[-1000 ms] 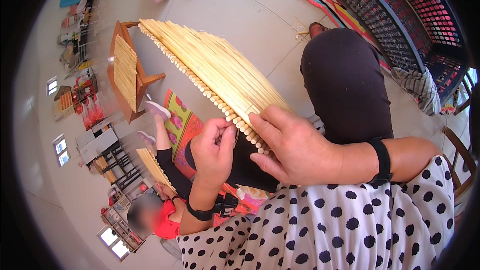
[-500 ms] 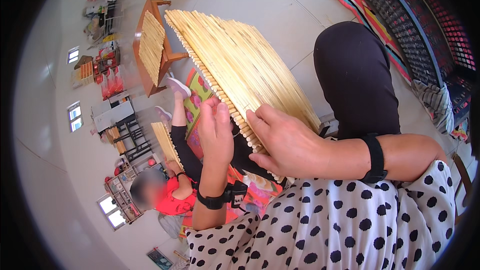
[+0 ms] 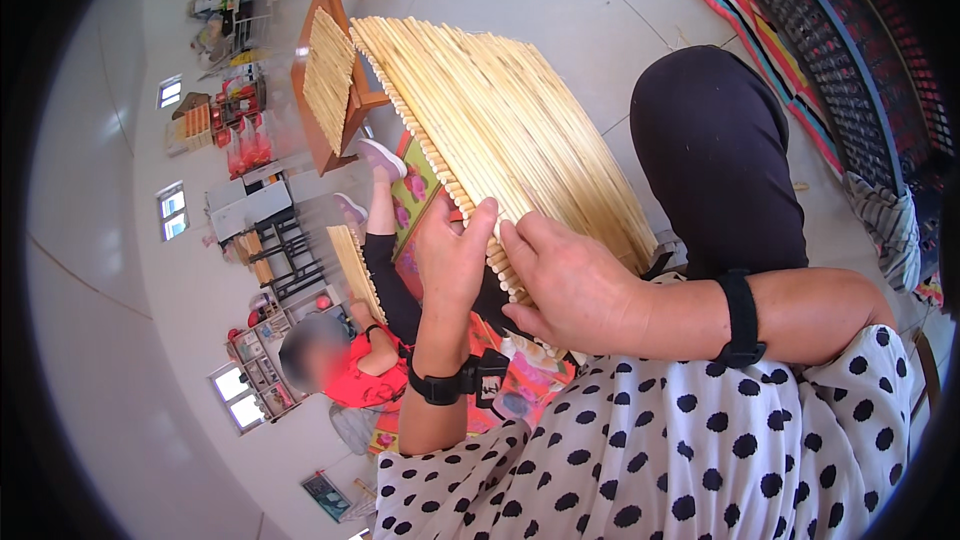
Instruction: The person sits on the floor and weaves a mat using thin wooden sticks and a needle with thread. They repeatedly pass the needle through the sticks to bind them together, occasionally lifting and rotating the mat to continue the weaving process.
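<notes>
A mat of pale straw-coloured reed stalks (image 3: 510, 120), laid side by side, slants across my lap. Its near left edge is a row of round cut ends. My left hand (image 3: 455, 255) pinches that edge, thumb on the stalk ends and fingers partly hidden behind and below. Close beside it, my right hand (image 3: 580, 275) grips the same edge, with index finger and thumb bent over the stalks. The two hands almost meet at the edge. What the right fingers do under the mat is hidden.
Left of me a person in a red top (image 3: 365, 370) sits holding another reed mat (image 3: 355, 265). A further mat (image 3: 328, 65) lies on a brown wooden table (image 3: 320, 145). At right stand a dark plastic basket (image 3: 830, 50) and a striped cloth (image 3: 765, 60).
My left hand's thumb has come over onto the mat's edge, nearer my right hand. The right hand keeps its hold. The whole view has shifted slightly.
</notes>
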Available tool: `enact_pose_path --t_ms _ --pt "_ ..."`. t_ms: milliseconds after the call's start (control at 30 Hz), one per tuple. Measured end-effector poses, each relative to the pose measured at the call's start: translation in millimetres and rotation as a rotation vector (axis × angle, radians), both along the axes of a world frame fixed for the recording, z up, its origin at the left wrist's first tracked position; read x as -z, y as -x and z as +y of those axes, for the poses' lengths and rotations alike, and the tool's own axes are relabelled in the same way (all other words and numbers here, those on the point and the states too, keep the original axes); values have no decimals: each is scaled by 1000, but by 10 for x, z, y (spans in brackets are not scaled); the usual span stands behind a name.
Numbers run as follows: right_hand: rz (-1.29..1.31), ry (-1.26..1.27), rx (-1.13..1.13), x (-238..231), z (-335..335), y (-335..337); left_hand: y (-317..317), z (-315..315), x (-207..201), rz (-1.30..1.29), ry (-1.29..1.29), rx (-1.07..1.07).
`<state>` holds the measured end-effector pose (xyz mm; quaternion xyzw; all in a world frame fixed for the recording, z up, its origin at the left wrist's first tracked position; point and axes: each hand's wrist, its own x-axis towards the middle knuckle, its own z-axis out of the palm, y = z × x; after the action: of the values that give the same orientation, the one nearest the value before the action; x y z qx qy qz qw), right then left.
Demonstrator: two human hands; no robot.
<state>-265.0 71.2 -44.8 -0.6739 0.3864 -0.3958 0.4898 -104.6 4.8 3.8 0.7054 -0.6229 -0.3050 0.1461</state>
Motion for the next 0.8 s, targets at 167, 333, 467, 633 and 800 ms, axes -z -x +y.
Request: enact_pose_path --t_ms 167,333,467,633,800 --pt "30 15 -7 16 -23 54 73 -29 21 2 -9 -2" --pt "28 0 -1 -6 -5 51 85 -14 37 86 14 -54" --pt "34 11 13 7 -1 64 181 -20 64 189 18 -104" --pt "54 8 -2 -7 7 95 288 -11 78 263 41 -87" --pt "97 41 17 19 38 41 296 -39 56 248 -34 -64"
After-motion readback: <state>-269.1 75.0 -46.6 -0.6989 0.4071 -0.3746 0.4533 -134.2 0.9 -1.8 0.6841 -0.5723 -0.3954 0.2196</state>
